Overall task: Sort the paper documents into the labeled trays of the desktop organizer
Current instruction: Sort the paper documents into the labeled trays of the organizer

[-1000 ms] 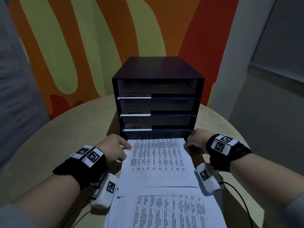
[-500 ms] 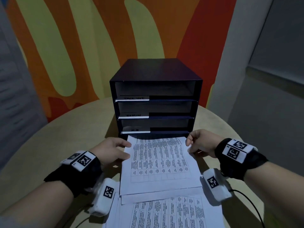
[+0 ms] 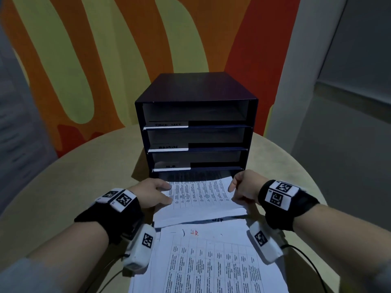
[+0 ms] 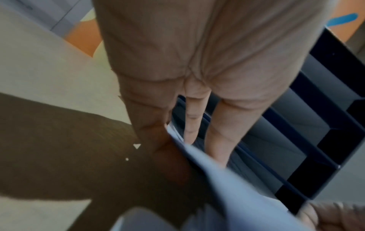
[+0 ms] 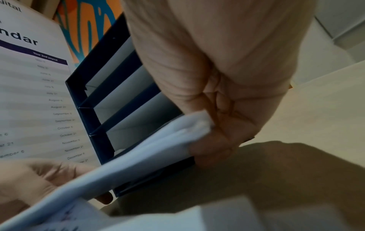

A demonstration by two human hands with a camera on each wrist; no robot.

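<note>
Left hand (image 3: pixel 151 192) fingers (image 4: pixel 221 139) pinching the left edge of a printed sheet bundle (image 3: pixel 201 195); right hand (image 3: pixel 243 187) fingers (image 5: pixel 223 125) curled around its right edge. Bundle lifted off the desk (image 3: pixel 69 180), far edge at the mouth of the bottom tray of the dark blue desktop organizer (image 3: pixel 196 89). Three labeled trays stacked above, labels too blurred to read. Nearer on the desk, a pile of table-printed sheets (image 3: pixel 211 261), red marks on top.

Office nook — labelled desktop organizer (image 3: pixel 195 132); printed table sheets (image 3: pixel 211 261); round table (image 3: pixel 63 176).
</note>
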